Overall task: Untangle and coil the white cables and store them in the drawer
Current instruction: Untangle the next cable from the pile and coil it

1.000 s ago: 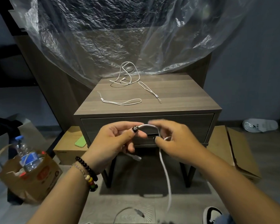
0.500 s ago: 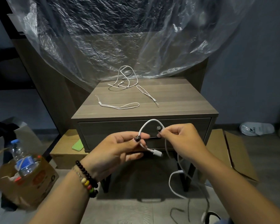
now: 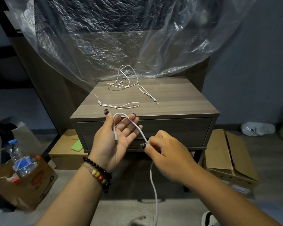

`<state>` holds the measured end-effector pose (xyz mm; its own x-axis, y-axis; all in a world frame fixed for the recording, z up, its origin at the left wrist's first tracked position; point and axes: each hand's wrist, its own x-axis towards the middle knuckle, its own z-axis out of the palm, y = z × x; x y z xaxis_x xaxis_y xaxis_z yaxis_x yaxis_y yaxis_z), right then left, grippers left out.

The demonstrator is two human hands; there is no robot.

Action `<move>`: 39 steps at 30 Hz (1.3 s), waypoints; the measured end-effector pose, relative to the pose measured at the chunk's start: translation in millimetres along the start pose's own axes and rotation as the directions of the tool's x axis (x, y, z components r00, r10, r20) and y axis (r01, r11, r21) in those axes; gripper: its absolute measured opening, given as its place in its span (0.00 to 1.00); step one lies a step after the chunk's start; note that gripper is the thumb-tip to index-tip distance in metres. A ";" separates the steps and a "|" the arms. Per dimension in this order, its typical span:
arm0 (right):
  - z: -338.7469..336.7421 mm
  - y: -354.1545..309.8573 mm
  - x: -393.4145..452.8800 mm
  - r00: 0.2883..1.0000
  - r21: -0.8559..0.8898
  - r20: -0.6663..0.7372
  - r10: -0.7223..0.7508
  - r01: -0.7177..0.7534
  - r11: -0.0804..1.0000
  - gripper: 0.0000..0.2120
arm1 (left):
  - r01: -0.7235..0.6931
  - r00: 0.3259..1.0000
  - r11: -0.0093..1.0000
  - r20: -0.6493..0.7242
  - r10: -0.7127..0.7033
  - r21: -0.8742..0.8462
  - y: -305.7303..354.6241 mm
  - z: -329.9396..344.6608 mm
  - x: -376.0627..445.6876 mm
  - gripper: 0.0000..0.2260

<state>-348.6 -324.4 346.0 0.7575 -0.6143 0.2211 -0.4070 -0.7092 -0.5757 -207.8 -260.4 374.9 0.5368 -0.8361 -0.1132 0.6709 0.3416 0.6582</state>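
Closed drawer (image 3: pixel 178 128) front unobstructed; plastic sheet (image 3: pixel 121 38) overhanging nightstand's rear.

Clear plastic sheet (image 3: pixel 121 38) hung behind and over the back of the nightstand top. Brown paper bag (image 3: pixel 21 181) on the floor at left held a water bottle (image 3: pixel 20 159). Cardboard box (image 3: pixel 64 150) beside the nightstand's left leg had a green phone (image 3: pixel 77 145) on it. Opened cardboard box (image 3: pixel 225 157) at right. White slipper (image 3: pixel 258 128) lay near the far wall.

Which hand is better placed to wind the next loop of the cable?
Right. The right hand pinches the cable where it hangs free, while the left hand lies open as the form, plug on its palm.
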 end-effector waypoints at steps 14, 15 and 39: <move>-3.0 -4.0 -16.1 0.987 -0.071 0.146 -0.070 0.081 0.994 0.13 | -0.043 0.994 0.981 0.107 0.023 0.187 -16.8 -1.4 -0.4 0.16; -3.3 -3.8 -17.1 0.985 -0.072 0.156 -0.077 0.089 0.993 0.13 | -0.041 0.996 0.986 0.090 0.027 0.163 -16.8 -2.8 0.6 0.16; -5.8 34.7 -22.5 0.996 0.262 -0.078 -0.037 0.056 0.963 0.11 | 0.052 0.998 0.998 0.026 -0.052 0.019 -4.1 -11.7 4.6 0.19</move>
<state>-382.7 -337.3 325.6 0.7294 -0.6132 0.3031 -0.2161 -0.6270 -0.7484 -202.1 -260.6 362.9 0.4875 -0.8637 -0.1282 0.6878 0.2894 0.6658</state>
